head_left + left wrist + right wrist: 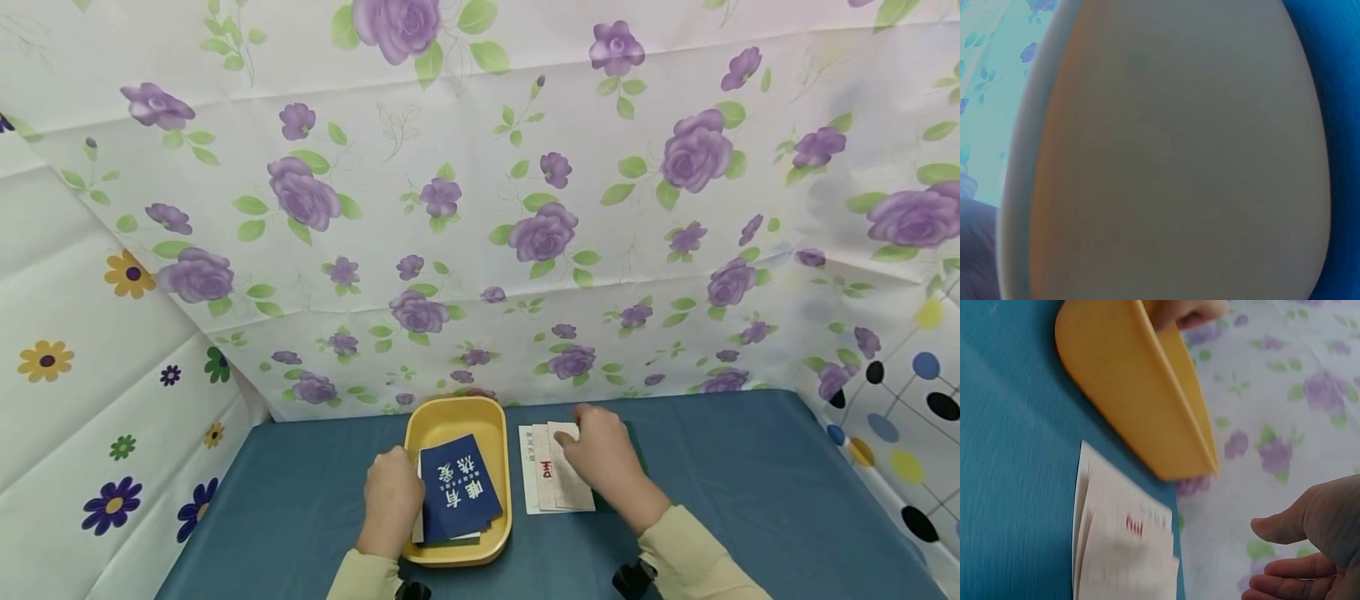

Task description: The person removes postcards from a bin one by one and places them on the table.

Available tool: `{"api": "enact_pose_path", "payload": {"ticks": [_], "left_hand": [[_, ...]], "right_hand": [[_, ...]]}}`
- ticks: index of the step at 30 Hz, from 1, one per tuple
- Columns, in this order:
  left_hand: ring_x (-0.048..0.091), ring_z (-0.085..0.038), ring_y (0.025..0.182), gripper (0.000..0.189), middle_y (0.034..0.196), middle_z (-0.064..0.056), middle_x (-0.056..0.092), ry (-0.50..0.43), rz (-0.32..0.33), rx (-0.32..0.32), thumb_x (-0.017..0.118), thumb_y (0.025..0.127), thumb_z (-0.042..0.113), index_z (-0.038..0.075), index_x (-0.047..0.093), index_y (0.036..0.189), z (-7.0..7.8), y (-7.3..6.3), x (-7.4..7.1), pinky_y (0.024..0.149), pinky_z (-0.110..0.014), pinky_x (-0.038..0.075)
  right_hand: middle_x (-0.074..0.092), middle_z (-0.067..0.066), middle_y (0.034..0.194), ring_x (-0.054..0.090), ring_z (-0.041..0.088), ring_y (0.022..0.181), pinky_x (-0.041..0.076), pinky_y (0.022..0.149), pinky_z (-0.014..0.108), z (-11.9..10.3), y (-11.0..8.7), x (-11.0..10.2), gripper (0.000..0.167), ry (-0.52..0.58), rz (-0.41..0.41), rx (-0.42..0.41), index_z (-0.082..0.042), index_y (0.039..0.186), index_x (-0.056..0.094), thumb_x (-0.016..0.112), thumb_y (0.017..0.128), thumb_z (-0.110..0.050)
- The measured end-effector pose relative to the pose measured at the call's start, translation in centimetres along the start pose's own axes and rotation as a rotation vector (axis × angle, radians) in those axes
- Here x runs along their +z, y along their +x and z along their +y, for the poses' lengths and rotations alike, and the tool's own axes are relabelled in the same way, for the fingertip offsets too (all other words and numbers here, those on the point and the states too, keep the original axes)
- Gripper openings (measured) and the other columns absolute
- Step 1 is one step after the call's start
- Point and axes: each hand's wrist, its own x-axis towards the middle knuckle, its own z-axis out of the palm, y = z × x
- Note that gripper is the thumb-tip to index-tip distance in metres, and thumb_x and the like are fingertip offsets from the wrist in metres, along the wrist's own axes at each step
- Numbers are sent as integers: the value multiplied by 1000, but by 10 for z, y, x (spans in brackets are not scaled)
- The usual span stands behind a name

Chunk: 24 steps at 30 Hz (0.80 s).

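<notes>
1. Both hands are out over the desk (720, 483), well apart: my left hand (393, 496) at the left side of the yellow tray (450, 421), my right hand (603, 450) by the white papers (555, 479).
2. On the left, my fingers curl in over the tray's rim, just beside the blue booklet (459, 492) that lies on top of the pile inside. Whether they grip the rim, the pile or nothing, I cannot tell.
3. On the right, my thumb and fingers stand apart with nothing between them, and the right wrist view shows them clear of the papers.
4. The papers lie on the desk just right of the tray, a strip of blue showing between. They overlap, each one's left edge showing past the next.
5. Their long axis runs near to far, much in line with the tray's own length; the booklet inside sits slightly askew to it.
6. My right hand is plainly the nearer one, reaching in from the near right towards the papers' far right corner, thumb to the left. My left hand has the tray's width between it and them.
7. Something dark green (636, 447) shows right of the papers, mostly hidden by my right hand.
</notes>
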Motion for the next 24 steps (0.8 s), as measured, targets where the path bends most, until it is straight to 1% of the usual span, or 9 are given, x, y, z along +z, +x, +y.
{"api": "enact_pose_path", "payload": {"ticks": [2,4,9,13,17,19,24], "left_hand": [[63,-25,53,7,67,-16,63,0,2,-3,66,78,-2,-6,63,83,-1,0,0,42,-35,48],[63,-25,53,7,67,-16,63,2,1,-7,66,78,-1,-6,63,83,-1,0,1,42,-35,48],[63,-26,53,7,67,-17,63,9,-10,-17,66,78,-1,-6,64,83,-1,0,1,43,-36,49],[63,-25,53,7,67,-16,63,11,-10,-16,66,78,-1,-6,63,82,-2,0,2,42,-35,49],[63,-24,52,6,67,-16,62,3,-16,-21,65,79,-1,-6,64,83,-2,1,2,42,-35,49],[63,-24,52,7,67,-15,63,0,-27,-28,65,80,-1,-6,64,84,-2,1,2,42,-35,49],[63,-24,53,7,66,-14,62,-2,-42,-36,64,80,0,-5,64,86,0,2,2,43,-34,49]], "right_hand": [[66,14,101,64,22,77,50,63,37,-10,-2,4,40,-3,1,-26,-3,111,63,71,81,-27],[65,13,106,64,27,94,52,73,41,-21,-3,10,42,-3,-1,-39,-3,113,63,72,80,-28],[63,12,111,61,28,104,52,80,41,-45,-9,27,48,12,-28,-74,-5,116,61,74,78,-31],[62,13,115,59,27,109,52,84,41,-62,-14,37,52,19,-64,-110,-4,120,59,75,78,-32],[61,13,118,59,25,109,52,85,40,-77,-19,46,57,25,-118,-135,-3,123,57,74,78,-32],[61,13,118,59,25,108,53,84,40,-82,-21,50,58,9,-141,-152,-3,124,56,74,78,-33],[62,13,110,60,25,102,53,81,38,-92,-26,59,58,-49,-162,-203,-1,120,57,75,77,-36]]}}
